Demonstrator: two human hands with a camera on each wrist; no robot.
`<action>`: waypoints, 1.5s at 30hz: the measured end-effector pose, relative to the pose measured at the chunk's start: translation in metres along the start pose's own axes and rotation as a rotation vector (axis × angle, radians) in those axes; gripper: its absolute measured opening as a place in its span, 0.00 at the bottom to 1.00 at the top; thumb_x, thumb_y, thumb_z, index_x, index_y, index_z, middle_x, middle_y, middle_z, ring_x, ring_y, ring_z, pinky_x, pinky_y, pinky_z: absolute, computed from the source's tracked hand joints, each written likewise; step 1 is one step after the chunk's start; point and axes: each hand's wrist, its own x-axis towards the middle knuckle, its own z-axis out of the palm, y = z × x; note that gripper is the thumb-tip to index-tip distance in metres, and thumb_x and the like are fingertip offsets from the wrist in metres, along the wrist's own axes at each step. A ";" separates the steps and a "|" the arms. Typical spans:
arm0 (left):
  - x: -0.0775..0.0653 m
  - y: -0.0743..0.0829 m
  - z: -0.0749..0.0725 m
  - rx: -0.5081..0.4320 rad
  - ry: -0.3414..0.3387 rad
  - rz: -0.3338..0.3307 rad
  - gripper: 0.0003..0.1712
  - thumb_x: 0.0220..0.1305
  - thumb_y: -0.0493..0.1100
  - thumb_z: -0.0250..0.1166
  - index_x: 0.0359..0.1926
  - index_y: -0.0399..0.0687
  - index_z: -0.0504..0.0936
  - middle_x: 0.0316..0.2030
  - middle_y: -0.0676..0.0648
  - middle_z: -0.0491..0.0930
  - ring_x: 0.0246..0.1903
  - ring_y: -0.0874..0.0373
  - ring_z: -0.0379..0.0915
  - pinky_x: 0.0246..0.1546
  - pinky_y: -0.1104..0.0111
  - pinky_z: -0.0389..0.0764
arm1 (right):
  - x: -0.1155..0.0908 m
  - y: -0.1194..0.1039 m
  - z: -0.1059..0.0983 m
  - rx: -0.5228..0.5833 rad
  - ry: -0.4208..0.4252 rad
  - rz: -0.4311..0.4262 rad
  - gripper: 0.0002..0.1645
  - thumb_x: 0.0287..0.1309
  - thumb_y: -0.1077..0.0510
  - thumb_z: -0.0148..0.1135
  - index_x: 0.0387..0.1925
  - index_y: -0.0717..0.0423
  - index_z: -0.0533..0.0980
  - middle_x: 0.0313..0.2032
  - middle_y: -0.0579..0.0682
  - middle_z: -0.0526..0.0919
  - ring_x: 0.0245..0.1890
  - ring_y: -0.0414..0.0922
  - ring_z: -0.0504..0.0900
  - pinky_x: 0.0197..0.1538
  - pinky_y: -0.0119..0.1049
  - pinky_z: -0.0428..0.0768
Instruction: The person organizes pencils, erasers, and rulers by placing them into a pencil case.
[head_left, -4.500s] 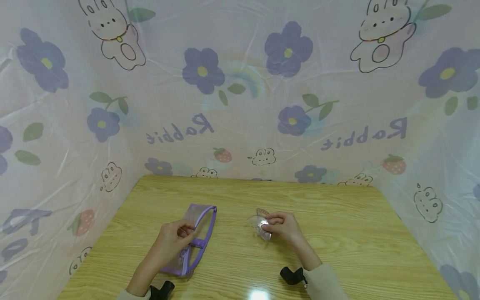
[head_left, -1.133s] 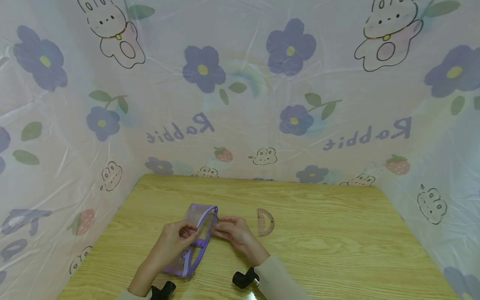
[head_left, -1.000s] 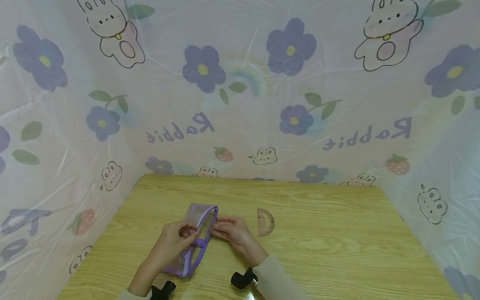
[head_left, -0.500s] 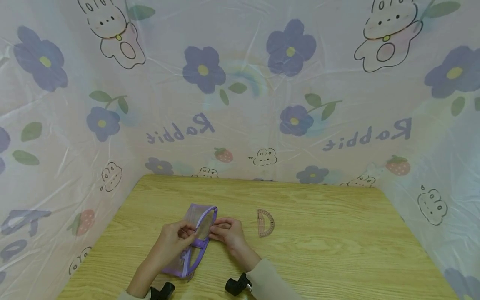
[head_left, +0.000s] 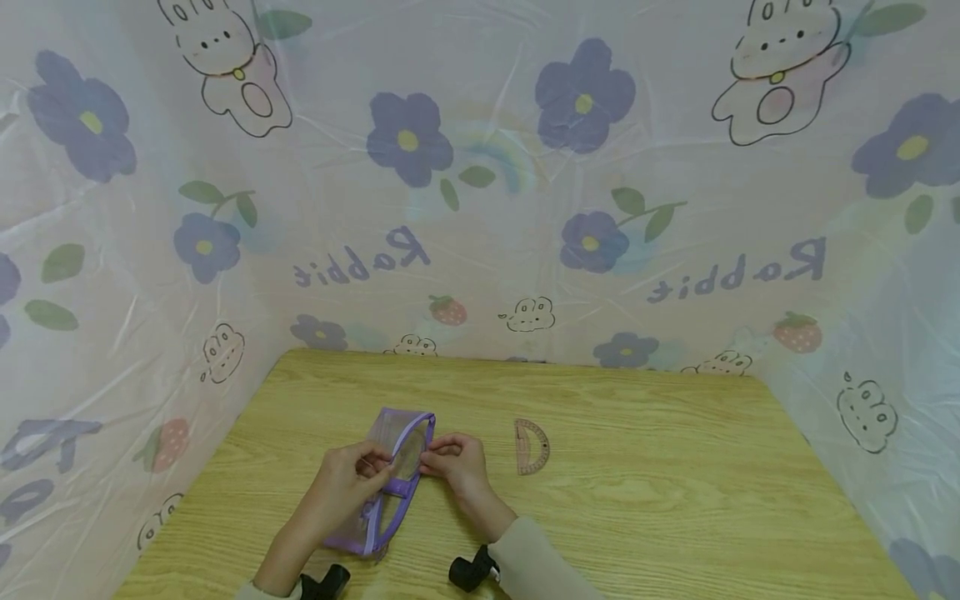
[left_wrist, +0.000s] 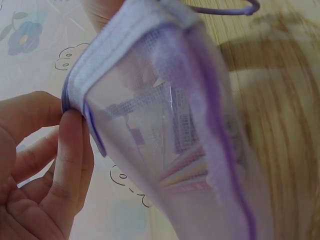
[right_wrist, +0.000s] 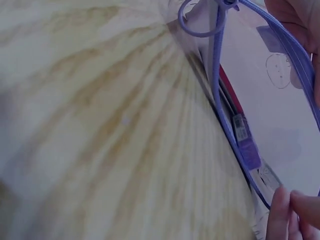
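Note:
A see-through pencil case (head_left: 352, 533) with purple trim stands unzipped on the left of the table. My left hand (head_left: 348, 479) pinches its near zip edge, and the left wrist view shows thumb and finger on that purple trim (left_wrist: 75, 97). At the opening's far side is my right hand (head_left: 461, 467), fingertips together. It pinches a thin clear plastic piece (right_wrist: 270, 175), mostly hidden by the case and fingers. Inside the case, striped pencil-like sticks (left_wrist: 185, 172) and a purple-ended item (right_wrist: 247, 150) with a barcode label show.
A pinkish half-round protractor (head_left: 522, 458) lies flat on the wooden table (head_left: 660, 475), right of the right hand. A purple loop (right_wrist: 200, 22) hangs off the case's end. A patterned curtain (head_left: 480, 208) surrounds the table's back and sides.
My right hand has come left from beside the protractor to the case's opening, bringing the clear plastic piece. Lately it has shifted slightly nearer. The left hand and the case stay put.

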 end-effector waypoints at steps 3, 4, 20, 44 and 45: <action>0.000 0.001 0.000 0.003 0.000 0.005 0.05 0.59 0.28 0.70 0.37 0.36 0.85 0.27 0.53 0.81 0.26 0.64 0.78 0.28 0.73 0.83 | 0.000 -0.001 0.001 -0.022 0.012 -0.004 0.11 0.52 0.82 0.63 0.39 0.84 0.73 0.28 0.62 0.82 0.25 0.46 0.85 0.37 0.44 0.88; 0.000 0.001 0.000 0.003 0.000 0.006 0.05 0.59 0.28 0.70 0.37 0.35 0.85 0.27 0.53 0.81 0.26 0.64 0.78 0.28 0.73 0.83 | 0.000 -0.001 0.002 -0.031 0.016 -0.006 0.11 0.52 0.82 0.63 0.39 0.83 0.73 0.28 0.61 0.82 0.24 0.46 0.84 0.37 0.44 0.88; 0.000 0.002 -0.001 -0.018 -0.017 -0.009 0.06 0.59 0.28 0.69 0.39 0.34 0.84 0.28 0.52 0.81 0.27 0.64 0.78 0.29 0.73 0.83 | 0.003 0.001 0.001 -0.147 0.006 -0.062 0.13 0.49 0.81 0.67 0.37 0.81 0.74 0.32 0.71 0.81 0.28 0.49 0.85 0.36 0.43 0.88; 0.000 -0.001 0.000 -0.005 -0.013 0.003 0.06 0.59 0.29 0.70 0.39 0.35 0.84 0.28 0.53 0.80 0.27 0.64 0.77 0.29 0.73 0.83 | 0.003 -0.017 -0.019 -0.277 0.068 -0.117 0.14 0.49 0.74 0.73 0.37 0.77 0.77 0.30 0.62 0.85 0.26 0.47 0.85 0.34 0.44 0.87; 0.000 -0.001 0.000 -0.004 -0.013 0.004 0.06 0.59 0.29 0.70 0.39 0.34 0.84 0.28 0.53 0.80 0.27 0.64 0.77 0.29 0.73 0.83 | 0.003 -0.018 -0.020 -0.267 0.069 -0.116 0.15 0.49 0.74 0.73 0.37 0.78 0.77 0.30 0.62 0.85 0.26 0.49 0.86 0.35 0.46 0.87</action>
